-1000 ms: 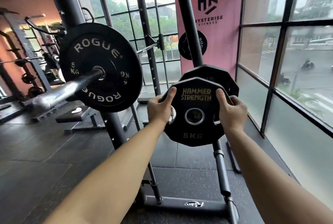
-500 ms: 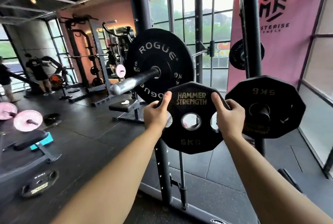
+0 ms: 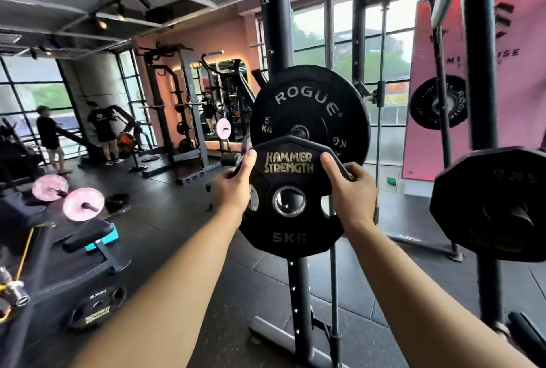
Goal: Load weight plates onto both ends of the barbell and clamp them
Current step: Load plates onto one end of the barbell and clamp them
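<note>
In front of the Rogue plate [image 3: 310, 107], already on the barbell [image 3: 298, 132], I hold a 5 kg Hammer Strength plate [image 3: 288, 237] upright in both hands. Well left of the Rogue plate, pink plates [image 3: 84, 203] sit low near the floor. My left hand [image 3: 233, 190] grips the held plate's left edge, fingers curled behind, thumb on its face. Its top rim overlaps the Rogue plate's lower part, centre hole below the bar's end. My right hand [image 3: 351, 190] grips the right edge likewise. Right of the Rogue plate, another black plate [image 3: 496, 205] hangs on a rack peg.
</note>
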